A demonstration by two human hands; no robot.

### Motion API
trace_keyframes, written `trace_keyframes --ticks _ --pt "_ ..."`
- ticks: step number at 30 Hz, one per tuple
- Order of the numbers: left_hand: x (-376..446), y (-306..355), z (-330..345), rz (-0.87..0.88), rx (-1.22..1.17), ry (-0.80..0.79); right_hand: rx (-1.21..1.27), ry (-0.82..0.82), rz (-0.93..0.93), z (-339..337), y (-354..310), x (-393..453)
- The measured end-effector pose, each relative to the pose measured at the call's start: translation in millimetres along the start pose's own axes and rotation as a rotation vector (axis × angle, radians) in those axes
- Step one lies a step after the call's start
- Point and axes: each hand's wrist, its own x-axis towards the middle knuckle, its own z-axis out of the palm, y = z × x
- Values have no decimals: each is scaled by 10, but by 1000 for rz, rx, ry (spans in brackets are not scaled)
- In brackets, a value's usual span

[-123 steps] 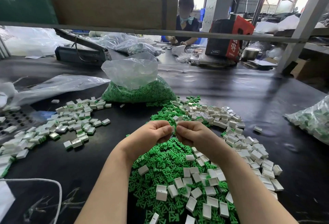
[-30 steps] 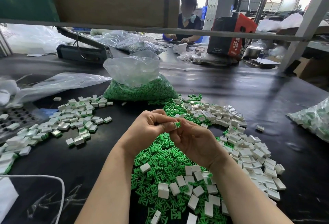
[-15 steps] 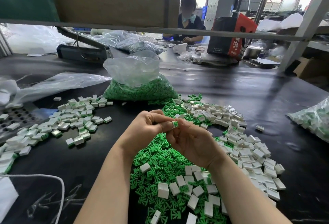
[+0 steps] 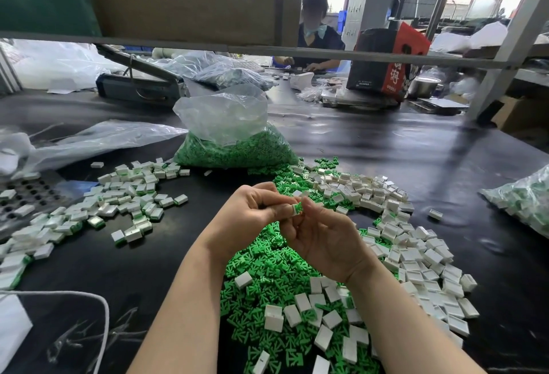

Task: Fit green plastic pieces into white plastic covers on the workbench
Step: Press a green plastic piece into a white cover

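Where both hands meet above the black workbench (image 4: 416, 147): left hand (image 4: 246, 219) and right hand (image 4: 323, 240), fingers curled, pinching between them one small white plastic cover (image 4: 294, 210) with a green plastic piece (image 4: 299, 206) at its mouth. Beneath: loose heap of green plastic pieces (image 4: 267, 266) mixed with empty white plastic covers (image 4: 416, 257). Behind: clear plastic bag (image 4: 225, 118), open-topped, lower part filled with green pieces. Far left: scattered pile of fitted white-and-green units (image 4: 124, 195). Right edge: second clear bag (image 4: 523, 198) holding white-and-green parts.
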Motion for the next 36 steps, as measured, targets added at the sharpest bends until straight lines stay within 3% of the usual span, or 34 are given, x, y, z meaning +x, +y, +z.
trace_keyframes --ticks 30,36 --pt "5 -8 3 50 -132 -4 84 -66 -55 -58 22 23" --pt "4 3 19 53 -80 -12 1 7 -50 -60 30 33"
